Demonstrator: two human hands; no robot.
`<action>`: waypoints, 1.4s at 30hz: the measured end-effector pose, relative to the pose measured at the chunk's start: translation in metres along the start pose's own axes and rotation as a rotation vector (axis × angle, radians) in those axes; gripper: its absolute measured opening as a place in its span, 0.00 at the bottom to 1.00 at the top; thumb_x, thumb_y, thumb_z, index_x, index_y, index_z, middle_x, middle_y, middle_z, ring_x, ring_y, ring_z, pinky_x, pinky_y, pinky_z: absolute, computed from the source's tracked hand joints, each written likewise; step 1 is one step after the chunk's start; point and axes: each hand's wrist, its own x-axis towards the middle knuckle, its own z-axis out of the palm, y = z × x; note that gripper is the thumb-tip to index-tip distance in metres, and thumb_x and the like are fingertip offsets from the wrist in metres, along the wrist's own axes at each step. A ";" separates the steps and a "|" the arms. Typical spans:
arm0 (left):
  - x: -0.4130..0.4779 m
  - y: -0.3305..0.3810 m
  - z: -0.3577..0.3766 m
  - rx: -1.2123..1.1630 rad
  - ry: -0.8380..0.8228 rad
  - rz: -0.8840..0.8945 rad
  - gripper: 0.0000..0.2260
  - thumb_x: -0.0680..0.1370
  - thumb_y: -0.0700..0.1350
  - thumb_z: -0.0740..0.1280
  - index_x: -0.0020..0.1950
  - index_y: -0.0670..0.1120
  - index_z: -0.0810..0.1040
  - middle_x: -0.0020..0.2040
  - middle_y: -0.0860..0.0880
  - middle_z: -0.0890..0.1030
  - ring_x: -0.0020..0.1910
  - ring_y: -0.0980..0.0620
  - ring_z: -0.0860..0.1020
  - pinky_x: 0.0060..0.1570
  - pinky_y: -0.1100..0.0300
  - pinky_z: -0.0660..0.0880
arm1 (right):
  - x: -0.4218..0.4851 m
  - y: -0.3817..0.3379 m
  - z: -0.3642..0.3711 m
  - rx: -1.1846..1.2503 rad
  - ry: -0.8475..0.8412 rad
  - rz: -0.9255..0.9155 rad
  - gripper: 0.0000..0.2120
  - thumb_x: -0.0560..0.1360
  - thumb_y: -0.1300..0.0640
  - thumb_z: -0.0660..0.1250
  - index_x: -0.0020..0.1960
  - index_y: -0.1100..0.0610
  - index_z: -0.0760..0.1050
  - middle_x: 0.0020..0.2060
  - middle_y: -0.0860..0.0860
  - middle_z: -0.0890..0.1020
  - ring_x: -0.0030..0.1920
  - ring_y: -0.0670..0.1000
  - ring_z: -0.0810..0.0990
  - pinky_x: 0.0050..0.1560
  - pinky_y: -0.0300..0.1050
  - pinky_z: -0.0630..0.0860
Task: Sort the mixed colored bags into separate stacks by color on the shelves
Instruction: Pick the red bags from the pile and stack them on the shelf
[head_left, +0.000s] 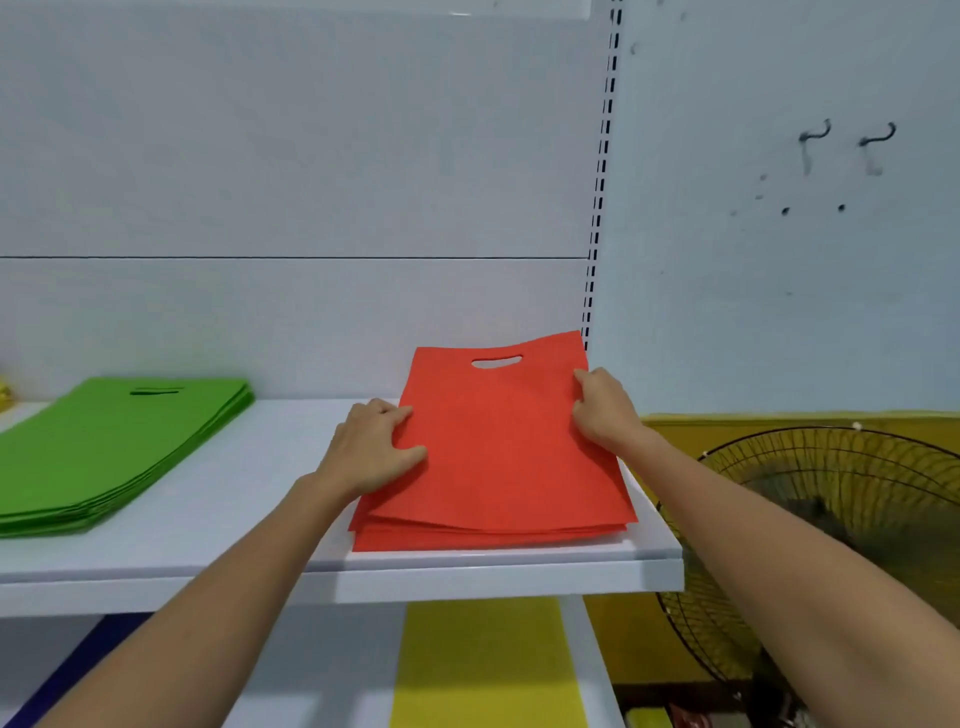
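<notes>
While the head view looked across a white shelf, the left grip pinched the left edge of the top red bag, thumb lying on its face, and the right grip curled its fingers over the bag's right edge, so both were grasping that bag. It lay with its cut-out handle toward the back panel, on the stack of red bags at the shelf's right end, well apart from the stack of green bags at the left. Under the shelf a yellow bag showed, and a fan stood to the right, below two wall hooks.
</notes>
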 end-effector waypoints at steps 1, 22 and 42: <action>-0.001 -0.004 0.004 0.034 -0.050 -0.005 0.38 0.63 0.60 0.57 0.72 0.49 0.65 0.67 0.48 0.69 0.66 0.48 0.64 0.66 0.53 0.63 | 0.000 0.003 0.008 -0.002 -0.032 0.009 0.06 0.72 0.68 0.55 0.47 0.62 0.68 0.52 0.63 0.73 0.53 0.62 0.74 0.52 0.51 0.70; -0.008 -0.021 0.010 -0.326 -0.056 -0.182 0.27 0.75 0.49 0.66 0.72 0.48 0.64 0.70 0.47 0.68 0.67 0.47 0.68 0.63 0.55 0.65 | -0.012 -0.003 0.039 -0.174 -0.213 0.185 0.14 0.77 0.58 0.54 0.59 0.62 0.71 0.60 0.61 0.75 0.62 0.61 0.70 0.58 0.51 0.69; -0.213 -0.323 -0.236 0.178 0.363 -0.505 0.19 0.74 0.44 0.66 0.66 0.49 0.72 0.60 0.47 0.70 0.58 0.49 0.73 0.58 0.56 0.69 | -0.043 -0.497 0.148 0.272 -0.252 -0.626 0.21 0.76 0.60 0.58 0.69 0.62 0.65 0.66 0.61 0.71 0.67 0.60 0.66 0.66 0.53 0.66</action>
